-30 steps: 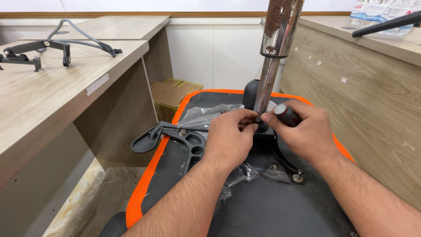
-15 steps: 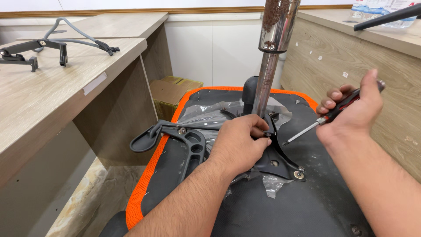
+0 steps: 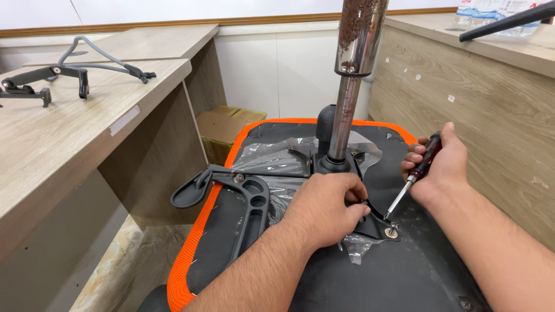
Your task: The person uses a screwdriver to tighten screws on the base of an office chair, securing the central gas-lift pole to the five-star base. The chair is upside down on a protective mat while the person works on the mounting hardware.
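Right hand grip: the right hand [image 3: 442, 164] is closed around one screwdriver [image 3: 415, 173] with a dark red-and-black handle; its metal shaft slants down and left, and the tip sits on one screw [image 3: 392, 232].
Screw: silver head with a washer, seated in the corner of the black mounting plate [image 3: 373, 222], just right of the left hand.
Left hand grip: the left hand [image 3: 326, 208] is curled, knuckles up, pressing on the mounting plate at the foot of the column; whether the fingers pinch anything beneath cannot be told.
Column: one chrome gas cylinder [image 3: 350, 86] stands upright from the middle of the plate, its upper part speckled with brown grime.
Seat: one upturned chair seat [image 3: 370, 277], black underside with an orange mesh edge, carries the plate; crumpled clear plastic film [image 3: 272, 156] lies between plate and seat.
Levers: one black paddle lever [image 3: 193, 192] sticks out to the left past the orange edge, joined to one black arm bracket [image 3: 251, 211] with oval openings.
Other screws: one more screw head shows on the bracket near the lever, and one at the seat's lower right corner.
Surroundings: one cardboard box [image 3: 228, 127] sits on the floor beyond the seat; two wooden desks flank it, the left desk [image 3: 69, 144] holding grey chair parts [image 3: 63, 69].
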